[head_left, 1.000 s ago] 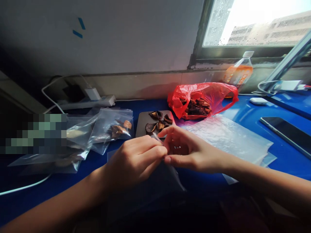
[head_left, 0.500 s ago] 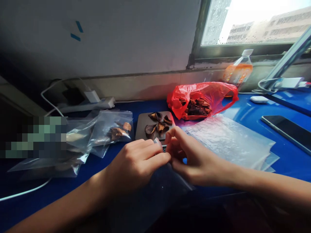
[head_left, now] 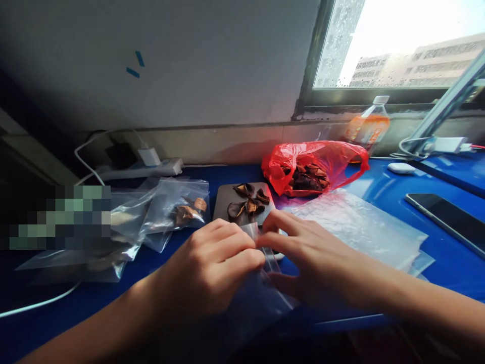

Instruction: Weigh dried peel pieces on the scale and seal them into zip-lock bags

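Note:
My left hand [head_left: 222, 265] is closed on the top edge of a clear zip bag [head_left: 275, 298], which hangs down in front of me over the table edge. At the bag's right side is my right hand [head_left: 314, 258], its thumb and fingers apart, fingertips close to the bag's mouth; whether they touch it I cannot tell. Just beyond both hands a small flat scale [head_left: 223, 194] bears several curled dark brown dried pieces [head_left: 253, 206]. My hands and the bag hide the scale's front part.
A red plastic bag [head_left: 275, 162] of dried pieces lies open behind the scale. Flat clear bags [head_left: 352, 227] are at right, near a phone [head_left: 447, 217] and an earbud case [head_left: 400, 168]. Filled zip bags [head_left: 178, 207] lie left. An orange drink bottle [head_left: 369, 124] and power strip [head_left: 166, 167] stand behind.
My right hand's fingers have spread apart from their earlier curled pose beside my left hand. More of the clear bag's top strip shows between the hands. The view has tilted slightly upward.

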### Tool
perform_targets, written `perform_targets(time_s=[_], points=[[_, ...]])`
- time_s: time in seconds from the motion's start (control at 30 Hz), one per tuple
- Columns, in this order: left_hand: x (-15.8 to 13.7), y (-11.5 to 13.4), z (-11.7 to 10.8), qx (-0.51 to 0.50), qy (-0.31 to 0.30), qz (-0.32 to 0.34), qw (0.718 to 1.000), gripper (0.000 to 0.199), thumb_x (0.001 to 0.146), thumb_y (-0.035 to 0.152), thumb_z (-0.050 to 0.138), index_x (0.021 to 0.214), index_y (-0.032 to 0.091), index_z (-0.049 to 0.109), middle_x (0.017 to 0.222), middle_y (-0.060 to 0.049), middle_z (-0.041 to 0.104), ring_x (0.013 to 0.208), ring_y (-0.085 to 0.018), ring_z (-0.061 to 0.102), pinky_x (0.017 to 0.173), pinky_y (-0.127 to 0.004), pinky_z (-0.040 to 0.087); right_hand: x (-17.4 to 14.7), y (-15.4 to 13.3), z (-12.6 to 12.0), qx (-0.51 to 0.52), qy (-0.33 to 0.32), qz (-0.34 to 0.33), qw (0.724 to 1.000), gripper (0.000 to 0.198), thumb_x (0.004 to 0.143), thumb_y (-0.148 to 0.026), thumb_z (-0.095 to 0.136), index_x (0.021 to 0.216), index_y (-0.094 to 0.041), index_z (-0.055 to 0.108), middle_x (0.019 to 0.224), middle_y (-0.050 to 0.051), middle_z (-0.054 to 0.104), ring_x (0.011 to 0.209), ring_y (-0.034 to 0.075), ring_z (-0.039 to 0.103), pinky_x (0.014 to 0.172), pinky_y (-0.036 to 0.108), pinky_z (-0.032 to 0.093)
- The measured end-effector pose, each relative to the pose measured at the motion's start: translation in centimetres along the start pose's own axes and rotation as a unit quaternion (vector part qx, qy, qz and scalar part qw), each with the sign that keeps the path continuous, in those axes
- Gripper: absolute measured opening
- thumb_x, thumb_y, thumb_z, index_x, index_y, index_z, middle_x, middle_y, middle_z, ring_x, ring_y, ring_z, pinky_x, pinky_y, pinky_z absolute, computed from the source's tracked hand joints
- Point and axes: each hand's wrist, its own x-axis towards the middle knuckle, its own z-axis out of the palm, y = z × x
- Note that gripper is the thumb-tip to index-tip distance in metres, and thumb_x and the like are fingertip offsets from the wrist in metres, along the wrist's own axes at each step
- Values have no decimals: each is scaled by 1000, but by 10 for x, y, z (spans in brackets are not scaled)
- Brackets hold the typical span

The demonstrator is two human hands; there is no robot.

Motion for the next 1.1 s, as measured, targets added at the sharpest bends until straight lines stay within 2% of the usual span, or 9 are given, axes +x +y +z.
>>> perform_targets(time_s=[0.1, 0.23, 0.33, 0.47, 0.57, 0.63, 0.73, 0.87, 1.1], points=[[-1, 3, -5, 9, 3, -49, 999, 10, 93, 17, 57, 103, 18, 58, 96, -7, 68, 86, -19, 64, 78, -33, 55, -7, -3, -4, -44, -17, -38, 998, 59, 79, -28, 73, 131, -10, 53, 112, 14, 58, 104, 24, 55, 84, 35, 51], [-2, 12, -9, 18, -60, -104, 993, 84, 73, 69, 72, 135, 19, 44, 137, -20, 52, 125, -35, 54, 100, -51, 51, -10, -8, -4, -24, 2, -36, 999, 86, 77, -45, 76, 145, -11, 37, 135, 20, 50, 125, 30, 48, 97, 39, 50], [-3, 19, -9, -1, -128, -114, 985, 114, 55, 70, 83, 145, 23, 32, 150, -22, 41, 135, -42, 45, 103, -61, 47, -5, -9, -1, 12, 31, -38, 999, 86, 76, -44, 79, 144, -13, 37, 141, 20, 47, 133, 31, 42, 104, 42, 46], [-6, 13, -17, 8, -124, -132, 984, 101, 66, 46, 86, 147, 28, 30, 147, -17, 47, 131, -39, 50, 105, -63, 46, 9, 4, 4, 87, 67, -58, 992, 59, 77, -35, 78, 124, -13, 50, 124, 15, 59, 115, 23, 56, 94, 35, 51], [-11, -9, -38, 9, -19, -158, 987, 92, 75, 45, 79, 150, 32, 27, 141, -12, 52, 123, -34, 57, 101, -56, 53, 22, 29, 7, 73, 162, -15, 984, 25, 84, -29, 69, 101, -15, 55, 93, 6, 64, 81, 15, 59, 72, 28, 51], [-15, -28, -54, -29, 71, -185, 980, 96, 72, 49, 81, 151, 34, 27, 140, -11, 50, 118, -33, 60, 95, -52, 58, 31, 48, 8, 18, 197, 29, 980, 11, 86, -22, 63, 93, -16, 57, 86, 6, 64, 77, 15, 58, 71, 29, 48], [-19, -49, -67, -115, 134, -216, 960, 102, 70, 52, 82, 151, 37, 23, 133, -11, 54, 120, -34, 58, 98, -56, 54, 42, 69, 9, -54, 158, 76, 983, 9, 83, -14, 61, 91, -15, 64, 88, 9, 66, 82, 18, 58, 75, 31, 47], [-23, -57, -57, -145, 116, -222, 957, 105, 71, 55, 80, 152, 38, 16, 138, -13, 49, 127, -35, 53, 103, -62, 48, 48, 76, 12, -89, 106, 101, 985, 10, 82, -11, 61, 85, -14, 70, 84, 9, 65, 80, 18, 57, 73, 30, 44], [-24, -54, -43, -128, 79, -242, 958, 104, 73, 53, 80, 151, 36, 14, 143, -16, 43, 131, -37, 47, 104, -65, 44, 51, 69, -3, -121, 135, 121, 976, 18, 84, -13, 56, 67, -15, 60, 74, 6, 62, 71, 14, 52, 65, 26, 37]])
